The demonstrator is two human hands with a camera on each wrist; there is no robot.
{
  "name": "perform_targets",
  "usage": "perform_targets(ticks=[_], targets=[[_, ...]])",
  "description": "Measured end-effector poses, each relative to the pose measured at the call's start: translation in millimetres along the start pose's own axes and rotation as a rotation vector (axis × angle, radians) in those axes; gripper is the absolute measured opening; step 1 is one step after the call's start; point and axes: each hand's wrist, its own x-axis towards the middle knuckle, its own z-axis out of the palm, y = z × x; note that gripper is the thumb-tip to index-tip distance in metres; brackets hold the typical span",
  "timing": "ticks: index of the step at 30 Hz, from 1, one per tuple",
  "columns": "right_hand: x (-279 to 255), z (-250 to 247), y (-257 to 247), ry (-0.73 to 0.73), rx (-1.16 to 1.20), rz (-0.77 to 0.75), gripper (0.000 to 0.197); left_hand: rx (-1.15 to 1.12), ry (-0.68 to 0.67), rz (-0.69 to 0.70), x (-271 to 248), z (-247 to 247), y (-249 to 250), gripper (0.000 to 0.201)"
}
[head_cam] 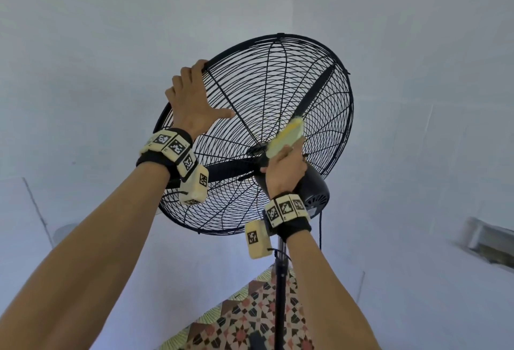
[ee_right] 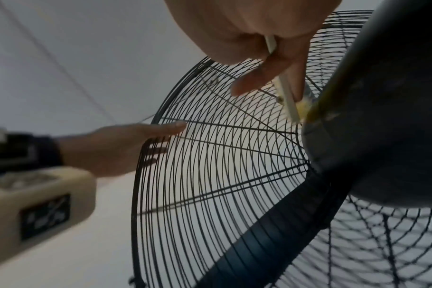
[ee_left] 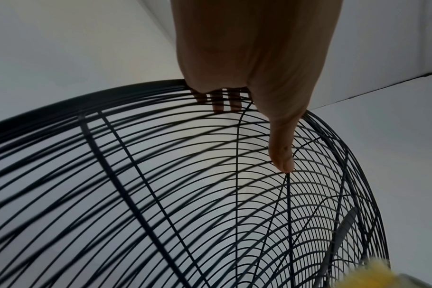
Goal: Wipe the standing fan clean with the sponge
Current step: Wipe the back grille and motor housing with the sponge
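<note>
My left hand has its fingers curled over the rim of the standing fan at about ten o'clock on the grille, thumb laid flat on the wires. My right hand pinches the yellow sponge near the hub, pressed on the rear grille toward one o'clock, just above the black motor housing. The pole drops at six o'clock to a patterned floor; pale walls behind.
</note>
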Motion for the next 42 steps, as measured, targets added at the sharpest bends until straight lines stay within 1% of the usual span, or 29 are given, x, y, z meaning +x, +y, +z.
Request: perform_targets(ticks=[2, 3, 4, 5, 7, 8, 10, 11, 12, 14, 15, 16, 17, 20, 22, 24, 26, 28, 29, 32, 34, 37, 38, 40, 42], targets=[[-4, 0, 2, -0.156, -0.085, 0.0, 0.056, 0.003, 0.006, -0.013, 0, -1, -5, 0.121], [-4, -2, 3, -0.211, -0.12, 0.004, 0.057, 0.007, 0.007, -0.018, 0, -1, -7, 0.122], [-2, -5, 4, -0.225, -0.121, 0.009, 0.054, 0.012, 0.005, -0.021, -1, -2, -8, 0.122], [2, -9, 3, -0.198, -0.076, 0.011, 0.049, 0.013, 0.006, -0.019, -1, -2, -9, 0.122], [11, -16, -2, -0.073, 0.055, 0.015, 0.045, 0.018, 0.002, -0.009, 0, -3, -5, 0.122], [15, -18, -4, -0.01, 0.097, 0.01, 0.046, 0.019, 0.0, -0.005, 0, -3, -3, 0.122], [13, -18, -7, 0.033, 0.104, -0.008, 0.049, 0.02, 0.008, -0.003, 0, -1, 0, 0.122], [9, -16, -5, 0.012, 0.079, -0.018, 0.05, 0.023, 0.009, -0.004, -1, -1, 1, 0.122], [4, -15, -3, -0.043, 0.033, -0.031, 0.05, 0.028, 0.01, -0.005, -1, 0, 1, 0.121], [-9, -16, 1, -0.208, -0.093, -0.037, 0.048, 0.033, 0.01, -0.016, -1, 0, -2, 0.12], [-13, -19, 1, -0.261, -0.13, -0.027, 0.046, 0.032, 0.009, -0.02, -1, -1, -4, 0.12], [-14, -22, 1, -0.275, -0.136, -0.011, 0.043, 0.028, 0.01, -0.021, -1, -1, -6, 0.12], [-13, -24, -2, -0.253, -0.117, -0.011, 0.041, 0.025, 0.012, -0.021, -1, -2, -7, 0.121], [4, -24, -6, -0.087, 0.016, 0.009, 0.037, 0.028, 0.01, -0.004, -2, -2, -5, 0.123], [8, -20, -8, -0.045, 0.029, 0.025, 0.034, 0.032, 0.01, 0.006, -2, -2, -3, 0.124], [5, -14, -7, -0.098, -0.061, 0.021, 0.033, 0.038, 0.008, 0.006, -3, -1, -3, 0.124], [-2, -9, 0, -0.207, -0.157, -0.008, 0.034, 0.035, 0.009, -0.002, -2, -1, -5, 0.122], [-8, -12, 4, -0.247, -0.189, -0.027, 0.034, 0.027, 0.007, -0.003, -1, -2, -8, 0.122], [-8, -15, 4, -0.224, -0.176, -0.05, 0.034, 0.027, 0.008, 0.002, -2, -3, -9, 0.122], [-10, -23, -6, -0.046, -0.047, -0.114, 0.034, 0.043, 0.01, 0.033, -4, -2, -7, 0.123], [-13, -25, -20, 0.032, 0.003, -0.211, 0.028, 0.05, 0.013, 0.04, -5, -2, -5, 0.123], [-22, -28, -57, 0.127, 0.076, -0.375, 0.022, 0.049, 0.017, 0.041, -7, -3, -9, 0.123], [-24, -27, -70, 0.139, 0.143, -0.402, 0.025, 0.046, 0.021, 0.043, -9, -4, -11, 0.123], [-29, -21, -96, 0.099, 0.277, -0.441, 0.031, 0.023, 0.038, 0.039, -14, -4, -18, 0.121], [-28, -11, -120, 0.032, 0.292, -0.526, 0.035, -0.005, 0.053, 0.014, -20, -2, -23, 0.12]])
